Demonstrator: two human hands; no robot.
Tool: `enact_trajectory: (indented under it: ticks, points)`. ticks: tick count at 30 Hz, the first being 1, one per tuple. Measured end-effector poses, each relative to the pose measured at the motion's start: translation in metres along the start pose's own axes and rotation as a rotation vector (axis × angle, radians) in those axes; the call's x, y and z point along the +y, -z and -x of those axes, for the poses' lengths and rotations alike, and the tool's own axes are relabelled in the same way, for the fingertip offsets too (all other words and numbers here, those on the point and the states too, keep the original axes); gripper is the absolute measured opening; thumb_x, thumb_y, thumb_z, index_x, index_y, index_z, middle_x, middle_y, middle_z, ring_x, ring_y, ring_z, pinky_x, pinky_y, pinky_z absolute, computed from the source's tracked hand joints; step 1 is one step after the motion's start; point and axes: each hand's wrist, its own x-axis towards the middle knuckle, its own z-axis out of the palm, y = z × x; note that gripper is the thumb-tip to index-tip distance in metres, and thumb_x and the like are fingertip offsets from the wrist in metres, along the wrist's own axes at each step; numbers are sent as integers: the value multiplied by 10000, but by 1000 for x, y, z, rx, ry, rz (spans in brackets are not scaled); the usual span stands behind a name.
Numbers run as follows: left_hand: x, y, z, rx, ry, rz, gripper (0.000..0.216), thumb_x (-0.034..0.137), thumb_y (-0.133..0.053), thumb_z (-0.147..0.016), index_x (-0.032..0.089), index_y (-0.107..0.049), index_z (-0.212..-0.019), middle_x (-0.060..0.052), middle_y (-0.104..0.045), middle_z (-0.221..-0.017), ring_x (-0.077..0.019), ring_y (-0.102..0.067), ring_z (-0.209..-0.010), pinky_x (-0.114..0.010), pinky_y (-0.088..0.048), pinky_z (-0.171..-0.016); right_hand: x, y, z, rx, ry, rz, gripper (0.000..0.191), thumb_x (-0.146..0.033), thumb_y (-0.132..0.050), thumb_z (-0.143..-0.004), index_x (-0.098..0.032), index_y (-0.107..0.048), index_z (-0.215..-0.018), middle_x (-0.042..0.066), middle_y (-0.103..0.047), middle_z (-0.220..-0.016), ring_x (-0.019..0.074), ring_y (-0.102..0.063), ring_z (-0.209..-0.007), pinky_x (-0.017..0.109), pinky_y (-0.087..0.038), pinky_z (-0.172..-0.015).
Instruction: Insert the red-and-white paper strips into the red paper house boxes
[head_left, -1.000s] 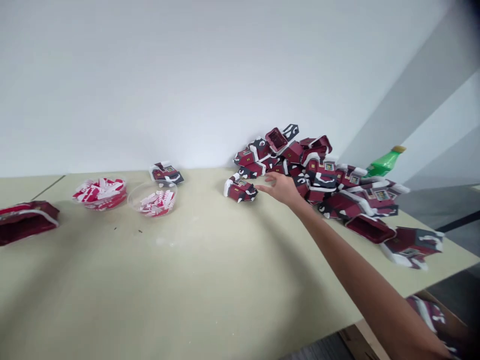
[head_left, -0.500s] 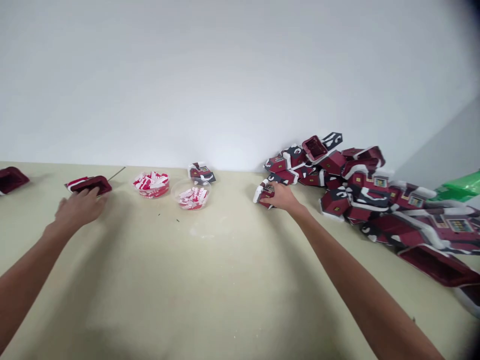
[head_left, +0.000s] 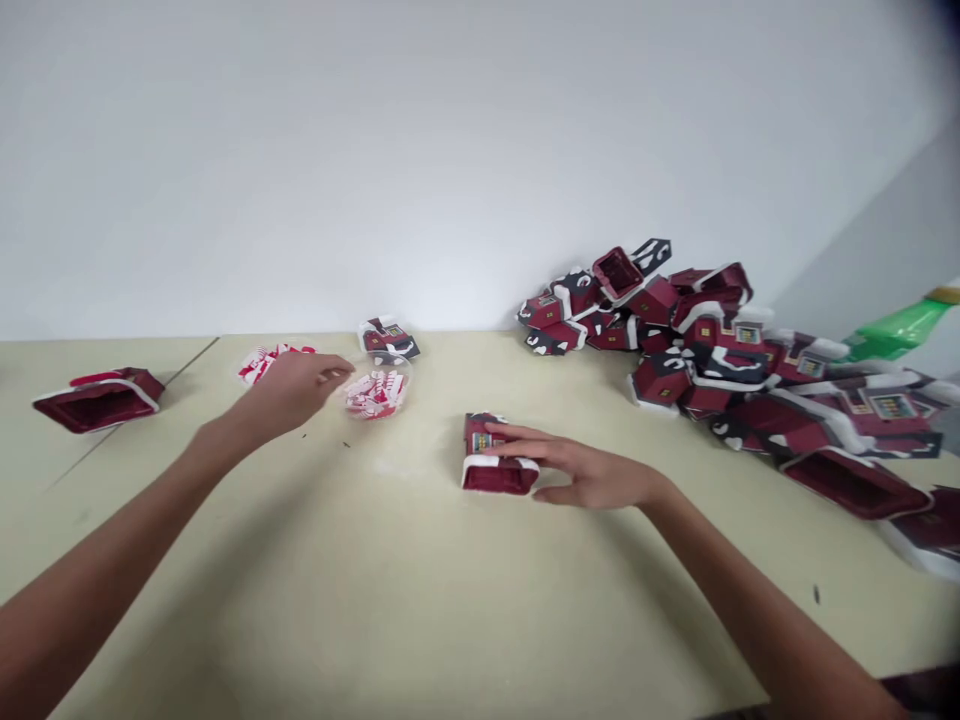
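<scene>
My left hand (head_left: 289,392) hovers in front of two clear plastic bowls, partly covering the left bowl (head_left: 255,368). Its fingers are loosely curved, thumb a little apart, and no object shows between them. The fingertips are beside the right bowl (head_left: 376,392), which has small red-and-white pieces in it. A small dark-red model house (head_left: 501,475) with white trim lies mid-table, its hollow base facing me. My right hand (head_left: 589,470) reaches over it from the right, fingers stretched out and spread, some resting on the house, the thumb by its right edge.
Another hollow-based house (head_left: 101,402) lies at the left, across a table seam. One more house (head_left: 388,338) sits behind the right bowl. A large heap of similar houses (head_left: 720,365) fills the right side, with a green bottle (head_left: 900,330) behind it.
My right hand has brought a house from beside the heap towards me. My left hand has left the house at the left, now lying further left, and moved right to the bowls.
</scene>
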Motion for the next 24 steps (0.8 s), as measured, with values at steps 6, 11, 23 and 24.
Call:
enact_trajectory:
  ticks: [6,11,23,24]
  points:
    - [22,-33,-67,-258,-269,-112,206,229,-618,-710,225,-721,-888,-54,-732,-924,-235,-656,-824,-288,-435,-705,-19,-57,-4,217,106,-42,584,-297,-766,-871,-354,-562,-1416,53,-424,-1580,251,-379,-1479,446,-353,-1196]
    - [20,-38,-71,-286,-346,-191,101,224,-574,-729,203,-643,-658,-65,-655,-701,-218,-576,-669,-311,-361,-648,-21,-83,3,339,142,-14,753,-329,-758,-885,-389,-387,-1537,45,-381,-1604,235,-332,-1501,439,-354,-1206]
    - [95,-8,15,-107,-444,159,388,526,-428,-1000,294,-708,-1138,-24,-697,-1060,-172,-606,-884,-268,-410,-750,-20,-47,-25,733,43,-258,549,-273,-785,-832,-310,-604,-1348,60,-659,-1266,144,-680,-867,340,-605,-818]
    - [104,-12,26,-155,-473,217,374,512,-425,-1010,323,-707,-1166,-15,-692,-1035,-161,-602,-872,-264,-413,-748,-21,-46,-31,739,55,-295,533,-268,-789,-824,-300,-623,-1330,55,-677,-1229,125,-676,-798,328,-611,-791]
